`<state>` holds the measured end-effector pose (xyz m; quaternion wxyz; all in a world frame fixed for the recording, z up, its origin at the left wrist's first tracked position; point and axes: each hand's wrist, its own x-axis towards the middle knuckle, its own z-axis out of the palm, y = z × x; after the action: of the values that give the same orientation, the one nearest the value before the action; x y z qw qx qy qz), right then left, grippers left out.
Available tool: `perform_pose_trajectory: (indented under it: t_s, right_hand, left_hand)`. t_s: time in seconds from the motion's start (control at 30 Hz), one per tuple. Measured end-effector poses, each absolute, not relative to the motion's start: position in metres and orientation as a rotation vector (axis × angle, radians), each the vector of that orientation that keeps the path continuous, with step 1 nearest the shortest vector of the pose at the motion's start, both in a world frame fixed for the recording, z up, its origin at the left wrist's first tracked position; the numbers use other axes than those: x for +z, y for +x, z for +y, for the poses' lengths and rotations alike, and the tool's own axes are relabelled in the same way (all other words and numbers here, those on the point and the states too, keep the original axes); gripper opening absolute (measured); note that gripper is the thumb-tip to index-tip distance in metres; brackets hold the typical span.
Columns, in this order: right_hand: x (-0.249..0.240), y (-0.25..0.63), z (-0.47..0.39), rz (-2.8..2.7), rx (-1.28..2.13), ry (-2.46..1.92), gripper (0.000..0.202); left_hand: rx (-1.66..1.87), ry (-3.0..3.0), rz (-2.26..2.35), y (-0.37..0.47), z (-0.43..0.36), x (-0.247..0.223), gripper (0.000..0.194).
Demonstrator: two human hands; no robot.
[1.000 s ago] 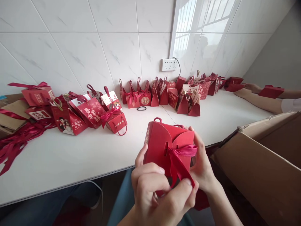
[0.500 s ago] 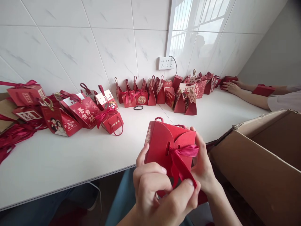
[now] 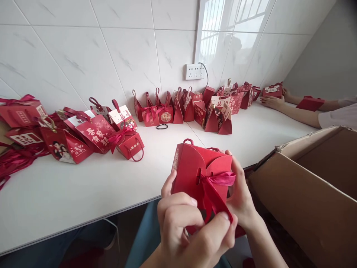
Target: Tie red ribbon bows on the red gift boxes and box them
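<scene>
Turned since before to show a white patch: far red box (image 3: 272, 90), by another person's hands (image 3: 272, 102). Holding near red box (image 3: 188, 169) up at the white table (image 3: 117, 186) edge, pinching its ribbon (image 3: 222, 179) tail with left hand (image 3: 192, 227), gripping the side with right hand (image 3: 241, 197). Behind, many little red boxes (image 3: 96, 134); at right, big brown box (image 3: 306, 193).

We count one red box (image 3: 186, 167) near, with one left hand (image 3: 181, 219) and one right hand (image 3: 241, 197); one open carton (image 3: 306, 190) at right; one black ring (image 3: 162, 127) and one socket panel (image 3: 194, 72) far; at least seven gift boxes (image 3: 96, 132) left; the far-middle rows (image 3: 177, 111) overlap too much to count.
</scene>
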<state>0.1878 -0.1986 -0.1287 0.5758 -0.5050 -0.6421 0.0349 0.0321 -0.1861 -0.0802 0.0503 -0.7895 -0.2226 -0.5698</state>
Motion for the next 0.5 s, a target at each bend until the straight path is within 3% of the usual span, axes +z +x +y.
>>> perform_pose_trajectory:
  t_s: [0.5]
  right_hand:
    - [-0.132,0.202,-0.207,-1.441,0.054,-1.227,0.094]
  left_hand:
    - [-1.813,-2.493,-0.615,0.049,-0.182,-0.081,0.016]
